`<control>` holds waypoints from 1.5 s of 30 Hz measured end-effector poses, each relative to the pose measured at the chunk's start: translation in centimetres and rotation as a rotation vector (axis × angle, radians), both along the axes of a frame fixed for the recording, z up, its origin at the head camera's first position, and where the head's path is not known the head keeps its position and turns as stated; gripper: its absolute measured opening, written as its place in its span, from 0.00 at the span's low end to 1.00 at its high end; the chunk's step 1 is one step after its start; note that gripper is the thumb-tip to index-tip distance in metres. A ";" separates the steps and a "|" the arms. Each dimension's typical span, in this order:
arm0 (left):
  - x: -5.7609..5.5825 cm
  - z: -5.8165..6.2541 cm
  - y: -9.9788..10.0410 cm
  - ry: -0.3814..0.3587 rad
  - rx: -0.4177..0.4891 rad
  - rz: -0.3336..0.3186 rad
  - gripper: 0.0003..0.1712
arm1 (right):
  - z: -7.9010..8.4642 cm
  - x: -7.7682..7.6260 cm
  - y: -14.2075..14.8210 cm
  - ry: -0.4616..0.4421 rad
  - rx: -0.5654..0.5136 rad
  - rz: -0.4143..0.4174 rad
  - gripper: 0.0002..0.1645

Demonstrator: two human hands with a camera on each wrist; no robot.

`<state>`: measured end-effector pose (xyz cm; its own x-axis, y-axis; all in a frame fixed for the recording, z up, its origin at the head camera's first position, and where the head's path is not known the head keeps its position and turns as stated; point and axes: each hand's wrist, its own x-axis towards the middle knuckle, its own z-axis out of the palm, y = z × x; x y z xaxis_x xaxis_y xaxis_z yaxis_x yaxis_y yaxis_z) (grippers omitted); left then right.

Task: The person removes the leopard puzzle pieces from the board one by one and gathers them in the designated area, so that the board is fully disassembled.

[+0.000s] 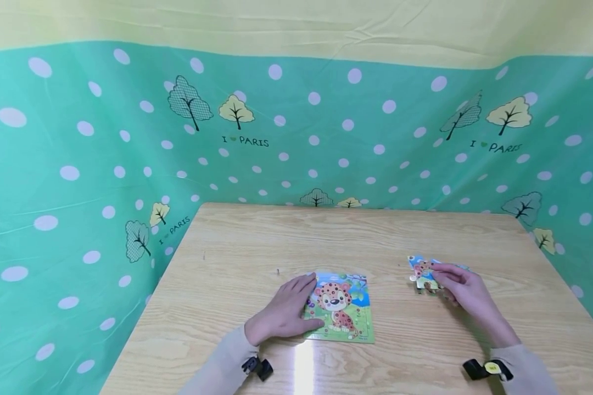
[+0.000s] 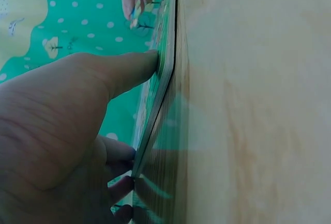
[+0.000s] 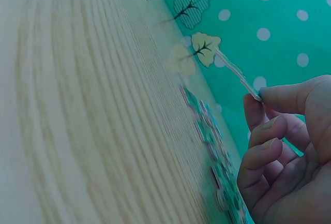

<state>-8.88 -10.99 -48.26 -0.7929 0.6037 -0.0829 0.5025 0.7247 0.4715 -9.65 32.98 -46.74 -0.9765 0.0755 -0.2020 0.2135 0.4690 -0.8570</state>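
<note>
1. Nearest: left sleeve (image 1: 227, 354) with black wrist camera (image 1: 258, 367), right sleeve (image 1: 526, 367) with another wrist camera (image 1: 487, 369). Strip of glare (image 1: 303, 367) on the wood between them.
2. Left hand (image 1: 286, 307): fingers extended, lying close together along the left edge of the board; thumb set apart, resting on its near-left part. Looks like steadying, not lifting.
3. Leopard jigsaw board (image 1: 343, 312): flat, near-middle of the table, face up. Cartoon leopard looks whole; can't tell whether it's assembled pieces or a printed base.
4. Right hand (image 1: 466, 288): right of the board and a bit farther. Thumb and forefinger pinch a thin jigsaw piece (image 3: 240, 75); other fingers curl loosely toward the palm. Piece is off the table, seen edge-on in the wrist view, so its print is unclear there.
5. Loose jigsaw pieces (image 3: 213, 146): on the table below the pinched one, apart from it. Count unclear, hand covers some.
6. Step, my read: handling one loose piece at the pile; up or down, can't tell. Next move likely calls for a firm edge pinch, clear of the pile.
7. Farther: bare wood tabletop (image 1: 257, 236), then green dotted cloth (image 1: 400, 129) behind.
</note>
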 end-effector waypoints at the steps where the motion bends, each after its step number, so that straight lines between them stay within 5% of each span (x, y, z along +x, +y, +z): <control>1: 0.0 0.0 0.0 -0.005 0.000 0.002 0.56 | 0.0 0.0 0.2 -0.002 -0.001 -0.004 0.35; 14: 0.1 0.0 0.0 -0.027 -0.012 0.010 0.57 | -0.4 0.4 2.6 0.024 -0.019 -0.057 0.33; 34: 0.1 -0.4 0.1 -0.041 0.002 0.020 0.57 | -0.6 1.0 6.9 0.019 0.008 -0.152 0.10; 45: 0.0 -0.2 -0.1 -0.039 0.019 0.015 0.57 | -0.8 1.9 9.6 -0.086 0.126 -0.166 0.35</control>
